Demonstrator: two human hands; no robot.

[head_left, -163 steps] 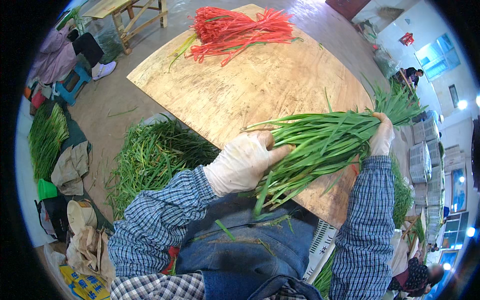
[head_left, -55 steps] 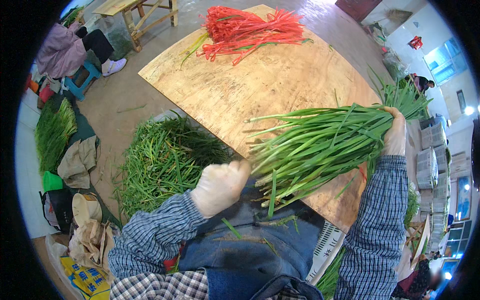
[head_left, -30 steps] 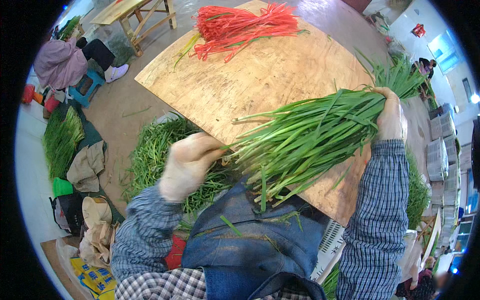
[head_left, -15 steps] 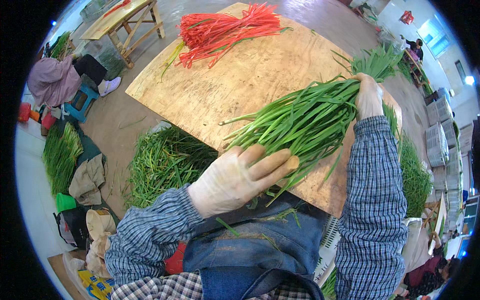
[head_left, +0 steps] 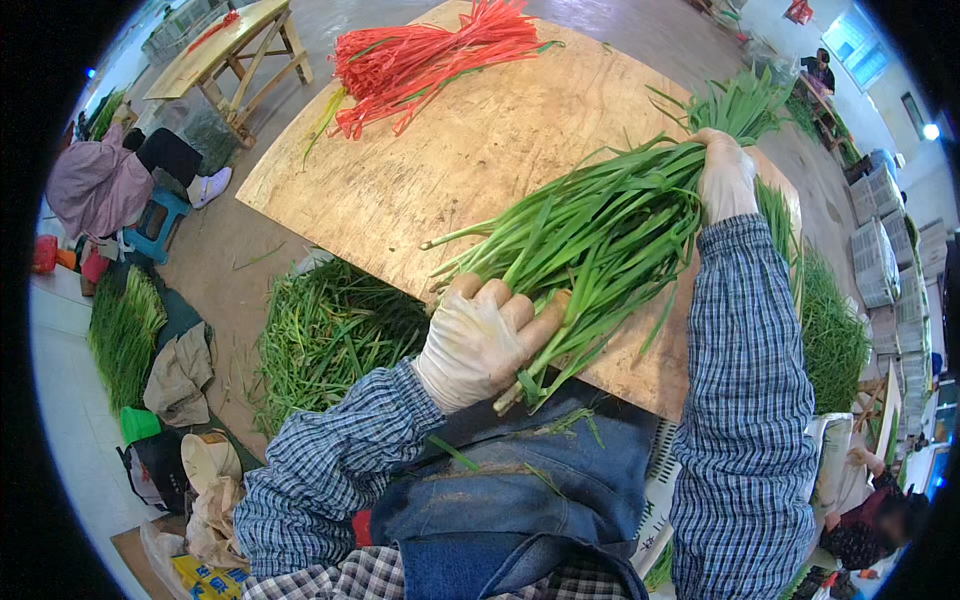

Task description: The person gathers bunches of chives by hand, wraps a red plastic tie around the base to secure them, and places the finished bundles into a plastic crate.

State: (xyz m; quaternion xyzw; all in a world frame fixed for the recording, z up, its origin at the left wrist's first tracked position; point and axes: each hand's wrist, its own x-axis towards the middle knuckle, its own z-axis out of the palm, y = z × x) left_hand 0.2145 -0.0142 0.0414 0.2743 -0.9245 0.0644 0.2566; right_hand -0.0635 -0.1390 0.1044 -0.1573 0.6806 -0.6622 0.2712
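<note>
A thick bunch of garlic chives (head_left: 590, 225) lies slantwise over the near right of a wooden tabletop (head_left: 390, 190). My right hand (head_left: 727, 178), in a pale glove, is wrapped round its leafy part, and leaf tips fan out beyond the hand. My left hand (head_left: 475, 343), also gloved, has its fingers curled over the stem ends at the near table edge. A few stems stick out below the left fingers. Its fingertips are partly hidden among the stems.
Red plastic strips (head_left: 435, 62) lie in a bundle at the table's far edge. Heaps of loose greens (head_left: 325, 335) sit at lower left and right (head_left: 832, 330). A seated person (head_left: 105, 180) is at left, near a blue stool (head_left: 158, 222). Stacked white crates (head_left: 873, 255) stand at right.
My left hand has moved slightly right, its stretched fingers now curled round the stem ends. Several stems now poke out below it. My right hand keeps its hold; the view has shifted slightly.
</note>
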